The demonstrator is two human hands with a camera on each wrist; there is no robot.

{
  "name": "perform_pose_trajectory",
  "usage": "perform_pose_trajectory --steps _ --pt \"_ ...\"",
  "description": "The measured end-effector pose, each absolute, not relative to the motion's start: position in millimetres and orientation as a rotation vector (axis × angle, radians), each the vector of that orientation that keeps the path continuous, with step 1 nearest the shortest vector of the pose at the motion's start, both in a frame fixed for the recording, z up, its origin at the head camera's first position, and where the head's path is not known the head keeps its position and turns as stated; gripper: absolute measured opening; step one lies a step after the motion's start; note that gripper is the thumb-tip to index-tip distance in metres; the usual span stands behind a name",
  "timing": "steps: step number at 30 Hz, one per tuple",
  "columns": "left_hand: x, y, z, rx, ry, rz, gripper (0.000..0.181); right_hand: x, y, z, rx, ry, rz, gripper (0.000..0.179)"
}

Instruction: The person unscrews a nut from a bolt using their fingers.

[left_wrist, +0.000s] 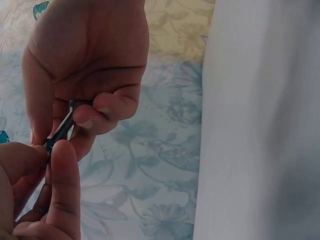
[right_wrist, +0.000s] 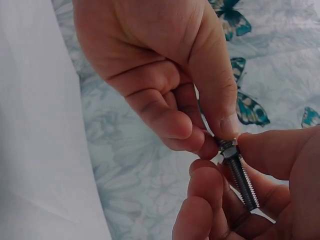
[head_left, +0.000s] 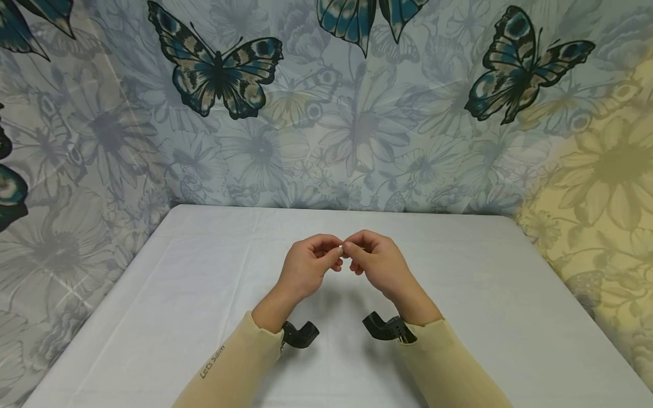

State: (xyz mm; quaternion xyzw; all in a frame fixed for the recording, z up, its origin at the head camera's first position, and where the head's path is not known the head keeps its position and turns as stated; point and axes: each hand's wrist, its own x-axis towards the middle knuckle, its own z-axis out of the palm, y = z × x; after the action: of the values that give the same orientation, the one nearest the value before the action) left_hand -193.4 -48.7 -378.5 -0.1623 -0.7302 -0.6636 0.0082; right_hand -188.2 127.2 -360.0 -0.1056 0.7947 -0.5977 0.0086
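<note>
A metal bolt (right_wrist: 244, 182) with a threaded shank and a six-sided part at one end is held between both hands. My left hand (head_left: 306, 265) pinches the six-sided end between thumb and fingers. The thumb of my right hand (head_left: 381, 263) touches that same end, opposite the left thumb, its fingers curled about the bolt. In the right wrist view, the shank runs down toward the right palm. The left wrist view shows the bolt (left_wrist: 62, 129) partly hidden by fingertips. I cannot tell whether the six-sided part is a head or a nut.
Both hands are above a table (head_left: 168, 317) with a white cover. Behind it hangs cloth (head_left: 357, 124) printed with flowers and butterflies. A black wrist mount (head_left: 302, 334) sits at the left cuff, another mount (head_left: 385, 327) at the right.
</note>
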Motion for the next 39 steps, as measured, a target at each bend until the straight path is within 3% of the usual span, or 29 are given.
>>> perform_pose_trajectory --steps 7,18,26,39 --pt "-193.9 -49.3 -377.4 -0.503 -2.299 -2.049 0.01 -187.5 126.3 -357.9 -0.306 2.564 -1.814 0.012" --pt "-194.3 -50.9 -377.4 -0.492 -2.28 -2.059 0.01 -189.3 126.8 -359.2 -0.375 2.462 -1.865 0.025" --pt "-193.9 -50.4 -377.1 -0.499 -2.306 -2.034 0.009 -187.4 127.2 -359.1 -0.366 2.514 -1.822 0.011" --pt "-193.1 -51.3 -374.9 -0.477 -2.338 -1.995 0.01 -187.0 124.5 -358.2 -0.336 2.518 -1.841 0.01"
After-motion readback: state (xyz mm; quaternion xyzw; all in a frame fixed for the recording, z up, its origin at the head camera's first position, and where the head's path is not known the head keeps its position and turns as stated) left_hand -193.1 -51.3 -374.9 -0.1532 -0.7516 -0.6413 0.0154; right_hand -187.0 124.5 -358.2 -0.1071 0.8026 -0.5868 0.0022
